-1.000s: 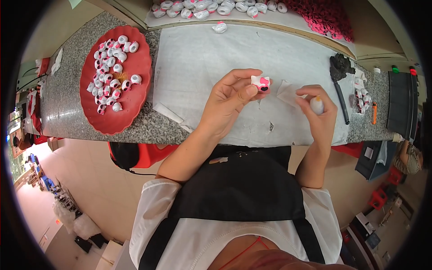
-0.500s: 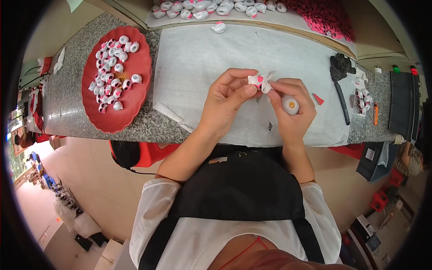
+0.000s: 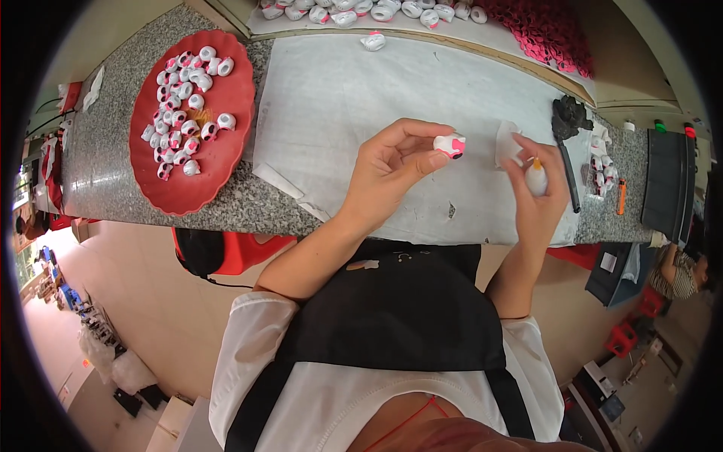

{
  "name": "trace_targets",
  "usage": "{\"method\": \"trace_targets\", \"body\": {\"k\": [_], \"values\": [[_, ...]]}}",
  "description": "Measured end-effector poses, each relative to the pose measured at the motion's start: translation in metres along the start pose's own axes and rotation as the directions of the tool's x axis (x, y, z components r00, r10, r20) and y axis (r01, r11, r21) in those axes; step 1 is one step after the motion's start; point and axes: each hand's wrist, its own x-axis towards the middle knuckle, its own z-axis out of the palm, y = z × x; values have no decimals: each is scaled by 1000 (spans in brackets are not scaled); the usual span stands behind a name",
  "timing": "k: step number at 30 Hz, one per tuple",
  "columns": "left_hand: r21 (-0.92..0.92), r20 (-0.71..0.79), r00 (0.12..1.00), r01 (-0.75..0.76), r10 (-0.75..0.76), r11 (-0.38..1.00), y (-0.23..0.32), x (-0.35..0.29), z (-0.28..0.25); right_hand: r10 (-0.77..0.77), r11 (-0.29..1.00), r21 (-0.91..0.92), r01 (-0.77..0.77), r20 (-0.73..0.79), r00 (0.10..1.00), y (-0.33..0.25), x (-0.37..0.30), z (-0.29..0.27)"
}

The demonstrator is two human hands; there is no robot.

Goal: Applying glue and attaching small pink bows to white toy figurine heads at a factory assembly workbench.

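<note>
Between the thumb and fingers of my left hand is a small rounded white piece with pink patches and a dark spot. My right hand, some way to the right of it, is closed round a small white squeeze bottle with a yellow-orange tip. The same hand's fingertips pinch a crumpled white tissue. Both hands are raised over a white sheet covering the worktop. At the left, a red scalloped tray holds many similar white-and-pink pieces.
A ledge at the back carries more white pieces and a heap of pink bits. One white piece lies alone on the sheet. To the right are a black stick, crumpled black plastic and an orange tool.
My right hand has drawn away to the right with the bottle and tissue, so the tissue no longer touches the white piece. My left hand has shifted slightly right, still holding the piece.
</note>
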Motion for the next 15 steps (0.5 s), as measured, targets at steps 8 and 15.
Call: {"method": "trace_targets", "body": {"k": [8, 15], "values": [[-143, 108, 994, -1, 16, 990, 3, -1, -5, 224, 502, 736, -454, 396, 891, -15, -5, 46], [11, 125, 984, -126, 124, 992, 0, -7, 0, 216, 497, 746, -443, 387, 896, -12, -15, 40]]}}
